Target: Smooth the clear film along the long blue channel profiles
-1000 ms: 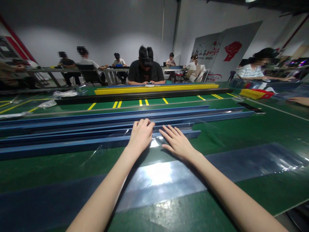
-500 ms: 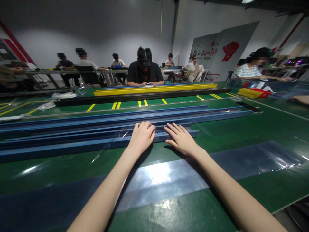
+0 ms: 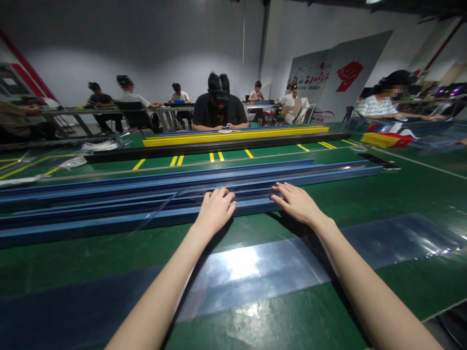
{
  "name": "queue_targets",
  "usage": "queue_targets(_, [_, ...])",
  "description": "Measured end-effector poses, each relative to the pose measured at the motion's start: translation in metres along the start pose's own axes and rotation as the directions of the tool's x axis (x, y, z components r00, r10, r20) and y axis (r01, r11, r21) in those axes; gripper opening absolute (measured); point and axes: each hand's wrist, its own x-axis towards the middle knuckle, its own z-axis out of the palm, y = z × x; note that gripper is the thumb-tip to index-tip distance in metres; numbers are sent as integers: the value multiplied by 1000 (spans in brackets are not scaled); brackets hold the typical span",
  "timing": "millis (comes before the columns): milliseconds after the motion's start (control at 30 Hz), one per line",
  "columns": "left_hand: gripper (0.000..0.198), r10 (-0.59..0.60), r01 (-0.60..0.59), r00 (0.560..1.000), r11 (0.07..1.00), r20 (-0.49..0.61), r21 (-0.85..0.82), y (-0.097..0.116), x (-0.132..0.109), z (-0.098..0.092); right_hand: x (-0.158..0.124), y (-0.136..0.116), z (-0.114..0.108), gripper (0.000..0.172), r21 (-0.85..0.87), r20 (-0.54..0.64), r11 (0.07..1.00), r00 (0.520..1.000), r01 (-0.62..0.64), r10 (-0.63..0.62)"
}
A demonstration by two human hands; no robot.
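The work looks under way: thin clear film point(image 3: 162, 205) crosses the blue channels point(image 3: 120, 218) beside the left hand point(image 3: 216, 209), and how much is left doesn't show. That hand curls over the nearest channel; whether its grip has anything, I can't tell. The right hand point(image 3: 297, 201) is loosely spread, nothing visibly caught. The channels run long and straight across the worktop point(image 3: 365, 197), a glossy clear strip point(image 3: 244, 277) flat before them.

A yellow rail point(image 3: 237, 136) lies just behind a black rail point(image 3: 219, 147); beyond them sits a dark-shirted co-worker point(image 3: 221, 113). A red fist point(image 3: 349, 76) marks a grey panel point(image 3: 375, 53); a phone point(image 3: 378, 161) lies at right.
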Motion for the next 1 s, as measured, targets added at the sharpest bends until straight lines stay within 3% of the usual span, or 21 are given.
queue_targets(200, [35, -85, 83, 995, 995, 48, 49, 3, -1, 1, -2, -6, 0, 52, -205, -94, 978, 995, -48, 29])
queue_targets(333, [48, -230, 224, 972, 969, 46, 109, 7, -4, 5, -2, -25, 3, 51, -232, -124, 970, 987, 70, -100])
queue_targets(467, [52, -258, 249, 964, 961, 70, 116, 11, -5, 6, -2, -40, 4, 53, -184, -88, 966, 976, 179, -198])
queue_targets(700, [58, -205, 197, 974, 976, 97, 91, 14, -5, 4, 0, -29, -3, 46, -96, -63, 993, 996, 64, -71])
queue_targets(1000, [61, -137, 130, 986, 989, 93, 73, 10, -6, 7, 1, -7, -6, 41, -168, -86, 975, 988, -145, 132])
